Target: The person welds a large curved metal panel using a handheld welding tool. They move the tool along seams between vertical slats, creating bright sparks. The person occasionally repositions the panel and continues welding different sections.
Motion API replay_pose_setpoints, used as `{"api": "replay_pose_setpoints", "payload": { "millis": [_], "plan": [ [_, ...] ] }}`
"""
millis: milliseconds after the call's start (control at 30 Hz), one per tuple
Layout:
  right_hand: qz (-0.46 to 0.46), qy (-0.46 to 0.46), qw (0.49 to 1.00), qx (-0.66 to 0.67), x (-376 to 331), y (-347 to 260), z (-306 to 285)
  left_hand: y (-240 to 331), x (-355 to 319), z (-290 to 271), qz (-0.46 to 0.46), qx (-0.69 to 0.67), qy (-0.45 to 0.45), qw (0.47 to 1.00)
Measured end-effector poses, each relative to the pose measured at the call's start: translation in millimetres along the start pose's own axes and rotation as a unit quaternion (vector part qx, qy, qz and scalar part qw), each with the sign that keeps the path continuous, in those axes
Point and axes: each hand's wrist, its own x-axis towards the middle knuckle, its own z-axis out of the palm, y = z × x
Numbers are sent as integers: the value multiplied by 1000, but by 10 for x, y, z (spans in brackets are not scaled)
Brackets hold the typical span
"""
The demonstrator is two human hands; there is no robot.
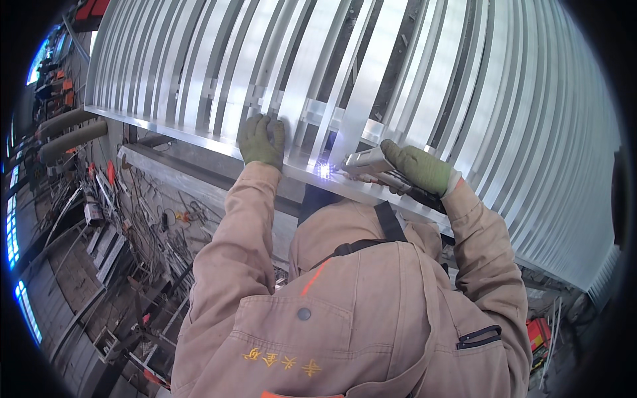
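My right hand point(421, 169), in a green glove, is wrapped round a boxy silver handheld welding gun point(368, 161). The gun's tip points left at the near rail of a large silver metal frame point(361, 190), where a bright white-violet spark point(324, 170) glows. Just left of the spark, my gloved left hand point(262, 141) rests at the near end of a metal slat point(295, 99), with its fingers curled over it. What lies under those fingers is hidden. Many parallel slats run away from me from the rail.
Tubes point(73, 136) stick out beyond the frame's left end. A grey beam point(179, 169) runs below the rail. Metal offcuts point(109, 252) and cables litter the floor at the left. A red case point(539, 333) stands on the floor at the lower right.
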Motion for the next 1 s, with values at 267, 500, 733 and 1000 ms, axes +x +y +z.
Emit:
{"api": "replay_pose_setpoints", "payload": {
  "millis": [267, 500, 733, 1000],
  "plan": [
    [-24, -5, 999, -33, 76, 139, -36, 32, 33, -36, -10, -7, 1, 1000],
    [-1, -20, 1000, -15, 13, 77, -46, 3, 28, -6, -6, -6, 6, 1000],
    [14, -17, 998, 52, -122, -10, -25, -15, 30, 6, 5, -9, 14, 1000],
    [14, -18, 999, 48, -186, -14, -47, -4, 19, 10, -2, -14, 17, 1000]
  ]
}}
